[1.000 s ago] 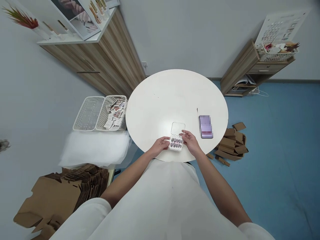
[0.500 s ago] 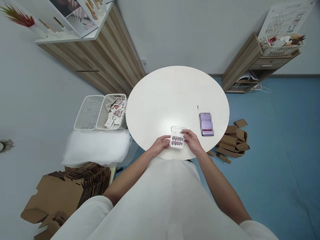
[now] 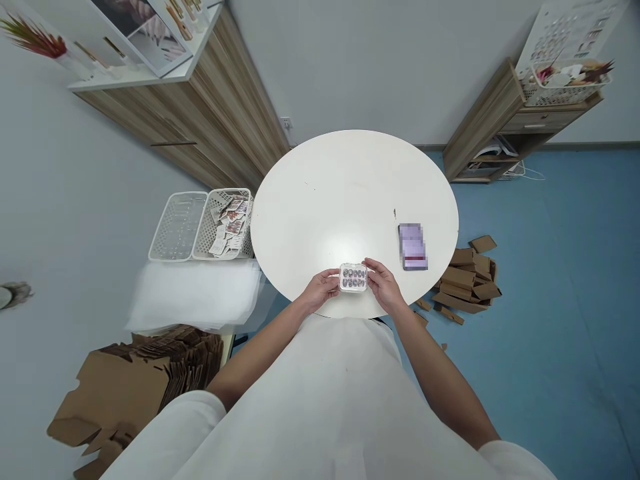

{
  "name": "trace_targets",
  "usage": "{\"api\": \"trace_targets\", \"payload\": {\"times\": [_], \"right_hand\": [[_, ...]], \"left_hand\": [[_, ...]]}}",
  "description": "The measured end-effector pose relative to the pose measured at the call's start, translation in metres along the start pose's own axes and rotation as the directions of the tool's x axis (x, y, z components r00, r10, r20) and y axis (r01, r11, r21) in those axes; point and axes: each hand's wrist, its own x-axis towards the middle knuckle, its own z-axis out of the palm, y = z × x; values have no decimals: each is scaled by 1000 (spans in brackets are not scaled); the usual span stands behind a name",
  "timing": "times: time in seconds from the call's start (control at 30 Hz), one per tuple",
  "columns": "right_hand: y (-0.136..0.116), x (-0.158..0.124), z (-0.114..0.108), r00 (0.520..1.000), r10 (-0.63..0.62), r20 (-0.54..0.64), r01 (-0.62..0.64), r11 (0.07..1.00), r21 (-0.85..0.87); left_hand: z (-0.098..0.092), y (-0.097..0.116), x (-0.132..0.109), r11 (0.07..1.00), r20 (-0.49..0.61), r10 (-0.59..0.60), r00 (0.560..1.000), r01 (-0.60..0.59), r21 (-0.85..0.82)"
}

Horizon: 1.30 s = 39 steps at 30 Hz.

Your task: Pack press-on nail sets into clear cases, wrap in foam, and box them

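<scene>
A small clear plastic case (image 3: 353, 278) sits between my two hands, over the near edge of the white round table. Its lid is down, and two rows of dark, shiny press-on nails show through it. My left hand (image 3: 320, 291) grips the left side of the case, fingers along its edge. On the other side, my right hand (image 3: 384, 285) holds the right edge, with the index finger by the upper right corner. A phone-like purple rectangle (image 3: 413, 247), partly pixelated, lies on the table to the right.
The white table (image 3: 350, 193) stands before me. At its left are a white basket (image 3: 199, 243) of printed packets, a clear tray (image 3: 176, 227) and translucent sheets (image 3: 193, 297). Flattened cardboard boxes (image 3: 120, 393) lie lower left; cardboard pieces (image 3: 467, 283) are on the floor at right.
The case's clear lid stood open, tilted back; it is now down over the nails. My right hand's fingers have come down with it. My left hand stays at the left side.
</scene>
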Motion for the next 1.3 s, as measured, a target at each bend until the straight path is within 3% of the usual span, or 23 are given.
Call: {"api": "trace_targets", "payload": {"times": [0.2, 0.57, 0.67, 1.03, 1.3], "right_hand": [[16, -18, 3, 995, 98, -10, -98, 995, -23], [10, -19, 11, 997, -4, -81, -2, 997, -75], [18, -17, 11, 994, 2, -111, -13, 995, -103], [27, -4, 34, 995, 98, 11, -92, 965, -246], [29, 11, 67, 987, 104, 123, -25, 854, -519]], "left_hand": [[1, -1, 1, 999, -43, 43, 998, -42, 29], [14, -1, -6, 955, 59, 165, 985, -174, 241], [13, -8, -7, 944, 23, 212, 977, -211, 254], [-13, -16, -20, 934, -110, 257, 960, -218, 283], [-54, -15, -30, 924, -297, 324, 898, -232, 305]]}}
